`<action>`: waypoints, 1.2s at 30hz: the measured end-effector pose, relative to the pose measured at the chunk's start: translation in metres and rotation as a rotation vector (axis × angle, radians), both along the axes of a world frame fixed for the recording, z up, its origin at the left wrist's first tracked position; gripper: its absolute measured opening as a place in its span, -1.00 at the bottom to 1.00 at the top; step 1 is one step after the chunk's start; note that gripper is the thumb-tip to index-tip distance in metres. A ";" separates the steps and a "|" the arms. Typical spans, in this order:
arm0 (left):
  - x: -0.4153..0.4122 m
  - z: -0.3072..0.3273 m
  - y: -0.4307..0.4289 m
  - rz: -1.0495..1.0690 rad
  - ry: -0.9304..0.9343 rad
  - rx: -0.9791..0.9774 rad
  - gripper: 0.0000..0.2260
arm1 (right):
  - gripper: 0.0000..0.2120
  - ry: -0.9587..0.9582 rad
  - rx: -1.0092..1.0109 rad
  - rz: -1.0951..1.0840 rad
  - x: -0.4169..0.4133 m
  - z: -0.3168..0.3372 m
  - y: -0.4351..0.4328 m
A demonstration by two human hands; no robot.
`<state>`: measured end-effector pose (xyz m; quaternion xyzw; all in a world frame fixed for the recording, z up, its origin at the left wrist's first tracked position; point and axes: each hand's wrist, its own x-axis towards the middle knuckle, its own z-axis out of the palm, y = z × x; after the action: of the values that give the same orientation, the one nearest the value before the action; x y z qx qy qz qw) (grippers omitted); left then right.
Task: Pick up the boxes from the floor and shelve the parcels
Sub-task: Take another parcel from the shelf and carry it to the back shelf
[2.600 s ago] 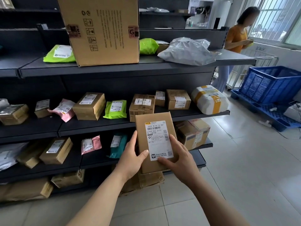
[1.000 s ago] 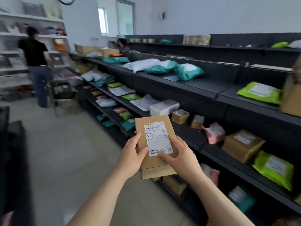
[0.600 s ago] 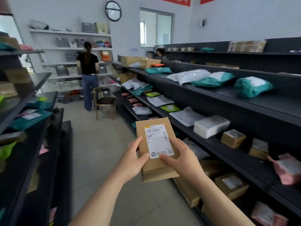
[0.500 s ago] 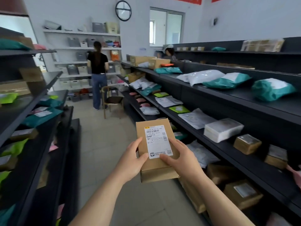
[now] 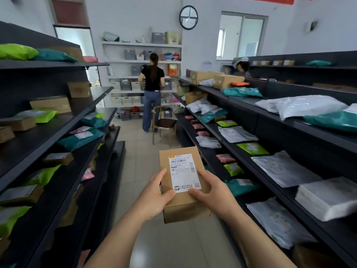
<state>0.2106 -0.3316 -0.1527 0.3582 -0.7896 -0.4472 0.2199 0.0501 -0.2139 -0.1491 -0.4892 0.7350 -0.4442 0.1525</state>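
I hold a small brown cardboard box with a white shipping label facing up, at chest height in the middle of an aisle. My left hand grips its left side, thumb on the label's lower corner. My right hand grips the right side, thumb along the label's bottom edge. Dark shelves on the right carry several white, green, teal and pink parcels. More dark shelves on the left carry boxes and bags.
The tiled aisle floor runs ahead between the two shelf rows. A wooden chair stands in the aisle, and a person in a black top stands behind it facing white wall shelves. Another person is behind the right shelves.
My view has swung left from facing the shelf to looking straight down the aisle. The box stays held in both hands in the same grip.
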 end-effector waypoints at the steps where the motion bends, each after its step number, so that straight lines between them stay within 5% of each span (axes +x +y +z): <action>1: -0.011 0.002 -0.010 0.020 0.006 0.005 -0.31 | -0.40 -0.006 0.000 0.005 -0.012 0.002 -0.012; 17: -0.144 0.005 -0.165 0.144 0.071 0.062 -0.30 | -0.34 0.008 0.049 0.104 -0.159 0.009 -0.192; 36: -0.168 0.029 -0.480 0.054 0.071 0.024 -0.31 | -0.44 0.026 0.002 0.048 -0.174 0.036 -0.488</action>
<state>0.0425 -0.8116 -0.1234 0.3660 -0.7659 -0.4629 0.2554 -0.1239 -0.7014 -0.1134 -0.5124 0.7252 -0.4334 0.1539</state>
